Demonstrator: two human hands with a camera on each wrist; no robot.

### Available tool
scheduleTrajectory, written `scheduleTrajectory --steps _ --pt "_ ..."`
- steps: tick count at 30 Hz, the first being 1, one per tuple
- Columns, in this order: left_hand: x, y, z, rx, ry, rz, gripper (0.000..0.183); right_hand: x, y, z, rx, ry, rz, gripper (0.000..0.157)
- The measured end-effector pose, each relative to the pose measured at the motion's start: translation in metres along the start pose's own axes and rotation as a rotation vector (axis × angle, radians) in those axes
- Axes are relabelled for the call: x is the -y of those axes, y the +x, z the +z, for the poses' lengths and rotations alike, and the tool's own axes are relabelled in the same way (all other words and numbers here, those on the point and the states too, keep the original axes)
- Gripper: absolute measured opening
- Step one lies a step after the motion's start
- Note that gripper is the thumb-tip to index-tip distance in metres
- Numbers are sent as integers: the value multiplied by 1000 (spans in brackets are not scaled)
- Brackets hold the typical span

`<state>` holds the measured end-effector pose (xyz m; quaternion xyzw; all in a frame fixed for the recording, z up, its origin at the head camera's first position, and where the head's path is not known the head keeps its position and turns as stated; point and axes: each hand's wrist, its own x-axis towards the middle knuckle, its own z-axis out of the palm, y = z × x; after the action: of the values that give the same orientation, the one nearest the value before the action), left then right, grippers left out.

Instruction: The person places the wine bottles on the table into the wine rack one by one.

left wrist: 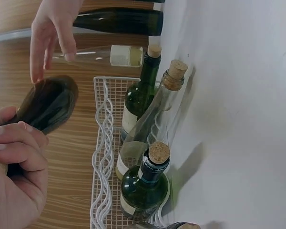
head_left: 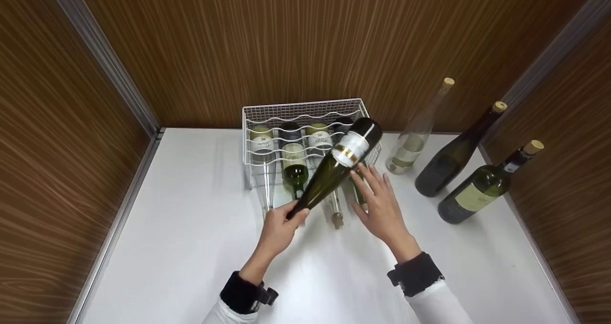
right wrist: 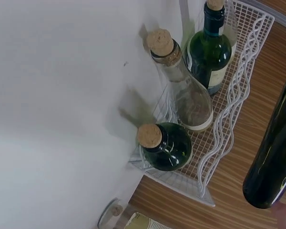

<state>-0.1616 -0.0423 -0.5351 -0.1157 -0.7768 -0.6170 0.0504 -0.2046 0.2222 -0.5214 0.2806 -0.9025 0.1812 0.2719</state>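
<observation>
My left hand (head_left: 280, 229) grips a dark green wine bottle (head_left: 324, 183) by its neck. The bottle hangs tilted over the front of a white wire rack (head_left: 246, 145), base up and to the right, with a white and gold label near the base. My right hand (head_left: 380, 208) has its fingers extended along the bottle's lower side near the label; the fingertips appear to touch it. Several corked bottles lie in the rack with necks toward me, among them a green bottle (head_left: 294, 171) and a clear bottle (right wrist: 193, 102). The held bottle partly hides the rack's right side.
Right of the rack stand a clear corked bottle (head_left: 408, 147), a dark corked bottle (head_left: 446, 164) and a green bottle (head_left: 477, 195) with a pale label. Wood-grain panels (head_left: 305, 37) enclose the white table (head_left: 191, 247) at the back and sides.
</observation>
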Motion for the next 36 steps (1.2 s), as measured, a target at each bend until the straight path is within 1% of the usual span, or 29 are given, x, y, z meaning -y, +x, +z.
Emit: scheduleTrajectory --steps 2,5,7,9,12,17,20,24,30,33,36 --pt "1 2 -1 -23 -86 -38 26 2 -1 3 3 1 -1 77" --pt "1 4 -3 -67 -179 -100 29 5 -1 7 6 9 -2 71" --pt "2 6 -4 -104 -206 -132 31 7 -2 10 13 11 -5 69" --pt "2 6 -7 -143 -213 -157 31 9 -3 11 24 10 -1 69" --pt "3 7 -9 -194 -241 -182 32 10 -4 14 54 9 28 69" --pt "5 7 -12 -254 -287 -212 30 13 -5 16 97 25 90 65" --pt "5 8 -13 -281 -287 -229 30 15 -5 18 119 39 116 62" --pt "6 8 -14 -317 -267 -242 29 19 -4 22 148 52 130 58" --pt "10 10 -16 -372 -295 -247 27 25 -1 32 178 86 116 55" --pt "11 11 -17 -397 -291 -247 28 29 1 38 199 109 110 55" --pt "14 12 -17 -409 -262 -242 30 35 4 44 223 135 113 56"
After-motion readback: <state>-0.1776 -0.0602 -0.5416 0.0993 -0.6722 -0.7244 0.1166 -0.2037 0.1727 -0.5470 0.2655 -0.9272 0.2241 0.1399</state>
